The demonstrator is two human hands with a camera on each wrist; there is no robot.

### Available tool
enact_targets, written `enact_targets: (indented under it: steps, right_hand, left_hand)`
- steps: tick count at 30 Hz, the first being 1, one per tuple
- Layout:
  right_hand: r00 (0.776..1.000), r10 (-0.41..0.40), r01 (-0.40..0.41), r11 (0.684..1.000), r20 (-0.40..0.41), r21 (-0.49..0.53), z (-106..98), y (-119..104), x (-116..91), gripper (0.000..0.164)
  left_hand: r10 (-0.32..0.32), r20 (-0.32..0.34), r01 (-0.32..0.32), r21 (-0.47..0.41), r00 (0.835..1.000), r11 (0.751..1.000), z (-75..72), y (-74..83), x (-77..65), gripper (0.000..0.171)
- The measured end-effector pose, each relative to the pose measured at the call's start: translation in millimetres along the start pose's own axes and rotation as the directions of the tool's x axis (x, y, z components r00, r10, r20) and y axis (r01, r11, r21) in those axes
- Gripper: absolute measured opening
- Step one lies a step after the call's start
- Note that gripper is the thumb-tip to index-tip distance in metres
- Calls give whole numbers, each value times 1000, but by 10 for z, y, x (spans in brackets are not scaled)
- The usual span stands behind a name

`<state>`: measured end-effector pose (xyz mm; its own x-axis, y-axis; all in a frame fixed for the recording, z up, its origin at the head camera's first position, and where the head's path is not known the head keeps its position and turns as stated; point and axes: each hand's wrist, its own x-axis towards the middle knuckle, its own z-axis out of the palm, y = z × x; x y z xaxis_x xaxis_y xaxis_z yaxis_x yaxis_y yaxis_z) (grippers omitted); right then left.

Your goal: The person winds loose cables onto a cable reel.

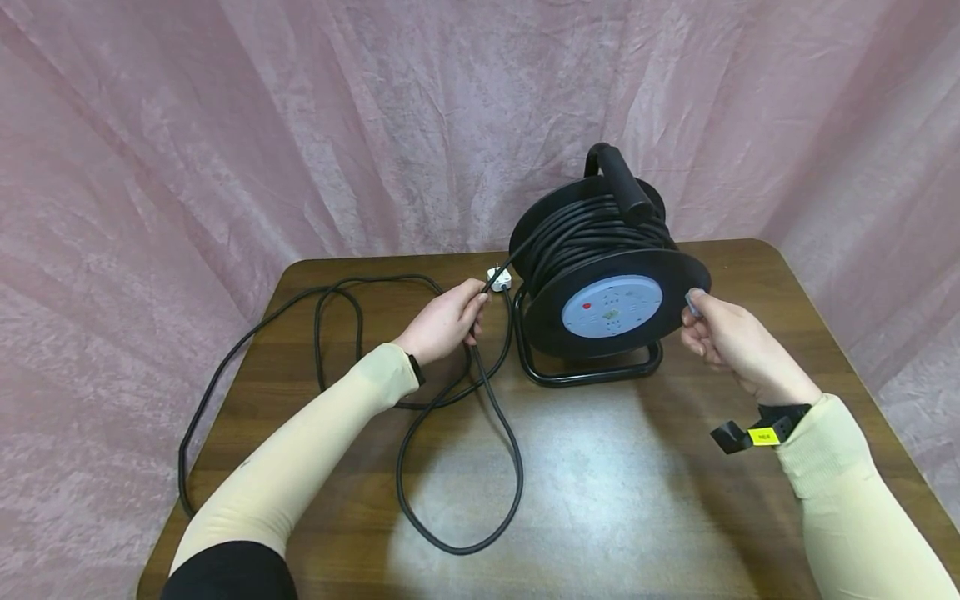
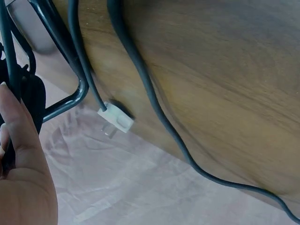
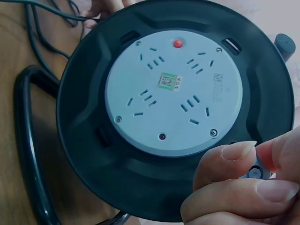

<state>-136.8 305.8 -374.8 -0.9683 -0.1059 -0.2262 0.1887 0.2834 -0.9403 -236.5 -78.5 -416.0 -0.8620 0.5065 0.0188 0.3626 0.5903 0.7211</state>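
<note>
A black cable reel (image 1: 607, 275) stands on its tubular frame, many turns of cable wound on its drum. Its side disc carries a round grey socket panel (image 3: 173, 93) with a red button (image 3: 178, 43). My left hand (image 1: 446, 321) grips the black cable (image 1: 517, 250) left of the reel, where it runs up to the drum. Thumb and fingers of my right hand (image 1: 731, 337) pinch the small grey winding knob (image 3: 255, 172) near the disc's rim. Loose cable (image 1: 459, 550) lies in loops under and beside my left hand.
The cable's white plug (image 1: 499, 279) lies by the table's back edge, just left of the reel frame (image 1: 585, 379). A further cable loop (image 1: 183, 450) hangs near the left edge of the wooden table (image 1: 622, 500). Behind rises a pink curtain (image 1: 450, 125).
</note>
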Motion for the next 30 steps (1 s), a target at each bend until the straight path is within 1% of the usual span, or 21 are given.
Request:
enact_targets:
  steps: [3,6,13,20,25,30]
  right_hand:
    - [1000,-3,3,1000,6,-12,-10,36,0,54]
    - [1000,0,0,1000,9,-17,-14,66,4,54]
    - [999,36,-36,999,22,-18,-3,139,21,55]
    - [998,56,-55,998,29,-34,13,199,35,55]
    - [998,58,-57,998,37,-30,24,231,37,54]
    - [997,63,-64,998,33,19,53,258,47,54]
  left_hand:
    - [9,-9,-9,11,1000,1000,6,30,18,18]
    - [14,-6,-14,3,1000,1000,10,61,44,19]
    - [6,33,-5,-34,999,999,31,146,92,20]
    - [3,2,-3,-61,1000,998,75,224,134,19]
    - [-24,-5,23,-96,1000,995,99,264,147,18]
    - [-57,-2,56,-153,998,987,108,287,161,18]
